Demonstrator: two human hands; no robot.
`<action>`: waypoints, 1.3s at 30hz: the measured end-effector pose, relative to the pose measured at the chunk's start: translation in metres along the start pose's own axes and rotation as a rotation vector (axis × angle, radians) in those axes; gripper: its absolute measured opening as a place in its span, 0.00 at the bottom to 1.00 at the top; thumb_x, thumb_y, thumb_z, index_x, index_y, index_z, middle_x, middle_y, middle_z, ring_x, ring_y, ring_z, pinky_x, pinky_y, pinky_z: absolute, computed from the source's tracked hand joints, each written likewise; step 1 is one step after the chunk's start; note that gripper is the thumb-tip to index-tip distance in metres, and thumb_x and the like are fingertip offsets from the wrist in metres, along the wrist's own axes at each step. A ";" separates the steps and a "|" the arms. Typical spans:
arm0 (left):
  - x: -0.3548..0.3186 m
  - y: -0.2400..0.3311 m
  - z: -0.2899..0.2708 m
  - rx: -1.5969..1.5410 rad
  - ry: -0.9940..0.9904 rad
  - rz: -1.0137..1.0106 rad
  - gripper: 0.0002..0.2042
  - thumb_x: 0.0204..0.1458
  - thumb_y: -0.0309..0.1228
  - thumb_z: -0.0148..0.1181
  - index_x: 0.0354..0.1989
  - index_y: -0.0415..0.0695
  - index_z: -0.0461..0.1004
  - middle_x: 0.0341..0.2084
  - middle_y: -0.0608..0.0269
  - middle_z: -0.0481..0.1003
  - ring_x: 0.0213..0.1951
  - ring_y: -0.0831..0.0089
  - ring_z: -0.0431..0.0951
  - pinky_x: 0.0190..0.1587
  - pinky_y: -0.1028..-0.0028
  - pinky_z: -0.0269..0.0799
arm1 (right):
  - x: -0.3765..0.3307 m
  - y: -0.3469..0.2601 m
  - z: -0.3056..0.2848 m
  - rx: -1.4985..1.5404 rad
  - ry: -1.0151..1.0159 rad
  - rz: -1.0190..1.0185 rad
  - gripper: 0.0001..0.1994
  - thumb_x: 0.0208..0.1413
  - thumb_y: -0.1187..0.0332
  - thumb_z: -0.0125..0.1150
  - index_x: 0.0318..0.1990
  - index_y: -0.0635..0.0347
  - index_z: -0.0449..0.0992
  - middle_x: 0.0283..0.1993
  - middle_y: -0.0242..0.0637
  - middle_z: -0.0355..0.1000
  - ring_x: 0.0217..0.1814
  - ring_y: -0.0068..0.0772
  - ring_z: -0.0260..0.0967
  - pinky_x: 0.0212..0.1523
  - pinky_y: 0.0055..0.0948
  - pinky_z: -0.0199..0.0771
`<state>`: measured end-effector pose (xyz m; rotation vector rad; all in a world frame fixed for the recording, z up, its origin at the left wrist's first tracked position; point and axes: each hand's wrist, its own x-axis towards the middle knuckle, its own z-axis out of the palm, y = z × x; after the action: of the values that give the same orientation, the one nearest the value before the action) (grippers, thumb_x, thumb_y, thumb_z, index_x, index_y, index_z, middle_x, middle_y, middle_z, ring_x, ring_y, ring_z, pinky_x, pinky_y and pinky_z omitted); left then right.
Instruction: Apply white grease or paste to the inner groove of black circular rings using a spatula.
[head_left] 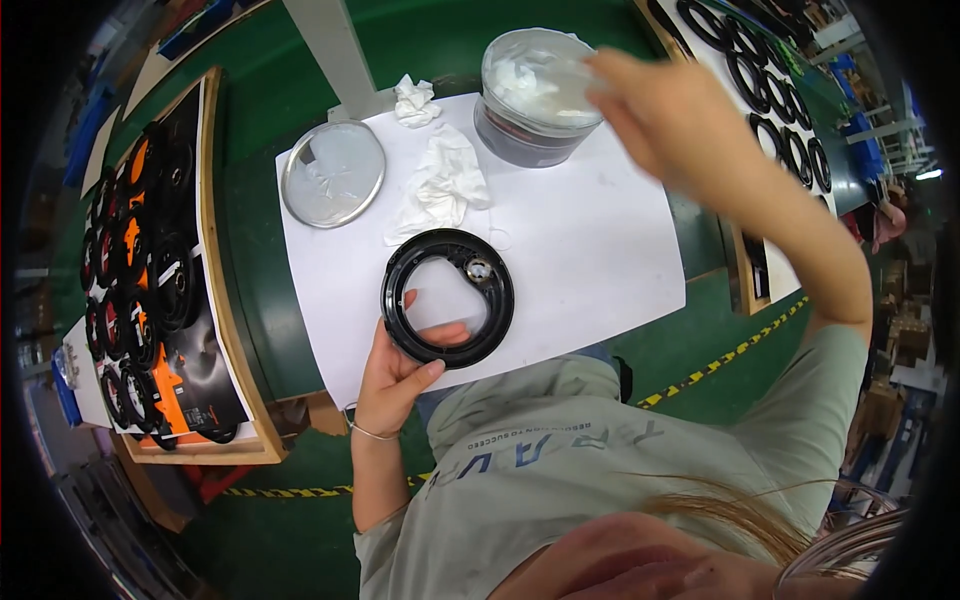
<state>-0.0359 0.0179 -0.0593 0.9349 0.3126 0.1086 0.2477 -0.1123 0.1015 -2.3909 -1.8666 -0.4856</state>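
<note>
My left hand [400, 368] grips the near edge of a black plastic ring [447, 297] that lies on a white sheet [580, 260], thumb over the rim and fingers inside the opening. A small metal part sits on the ring's far side. My right hand [655, 110] is raised and blurred at the open round tub [538, 95] of white paste at the far edge of the sheet, fingers reaching into its top. Whether it holds anything I cannot tell.
A round metal lid [332, 173] and crumpled white wipes [440, 180] lie on the sheet's far left. A wooden tray [215, 300] of black and orange rings stands at the left. Another board with black rings [770, 90] runs along the right.
</note>
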 end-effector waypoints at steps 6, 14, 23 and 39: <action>0.003 0.001 0.001 -0.033 -0.014 -0.018 0.37 0.46 0.14 0.52 0.64 0.41 0.40 0.48 0.39 0.67 0.53 0.54 0.68 0.56 0.60 0.63 | -0.052 -0.039 0.024 -0.280 0.071 -0.249 0.16 0.45 0.74 0.55 0.44 0.68 0.70 0.33 0.45 0.73 0.31 0.36 0.73 0.25 0.25 0.72; 0.003 0.001 0.001 -0.050 -0.021 -0.004 0.36 0.45 0.13 0.51 0.63 0.41 0.41 0.47 0.40 0.68 0.53 0.56 0.69 0.56 0.63 0.62 | -0.073 -0.062 -0.015 -0.305 0.134 -0.374 0.10 0.48 0.76 0.53 0.38 0.72 0.74 0.32 0.52 0.73 0.32 0.38 0.74 0.30 0.23 0.75; 0.002 -0.001 -0.001 -0.057 -0.015 -0.009 0.37 0.45 0.12 0.51 0.63 0.41 0.41 0.48 0.40 0.68 0.52 0.56 0.69 0.56 0.62 0.63 | -0.009 0.022 -0.051 0.183 0.137 0.369 0.11 0.47 0.70 0.56 0.37 0.66 0.73 0.31 0.51 0.73 0.36 0.50 0.71 0.37 0.36 0.70; 0.003 0.003 -0.002 -0.061 -0.016 -0.023 0.37 0.45 0.14 0.51 0.64 0.41 0.40 0.48 0.38 0.67 0.52 0.52 0.68 0.55 0.57 0.64 | 0.072 0.062 0.008 -0.022 -0.338 0.222 0.11 0.39 0.70 0.55 0.31 0.65 0.76 0.30 0.52 0.73 0.35 0.51 0.72 0.38 0.40 0.71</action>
<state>-0.0337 0.0219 -0.0587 0.8712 0.3039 0.0894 0.3238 -0.0588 0.1236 -2.7938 -1.6764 -0.0880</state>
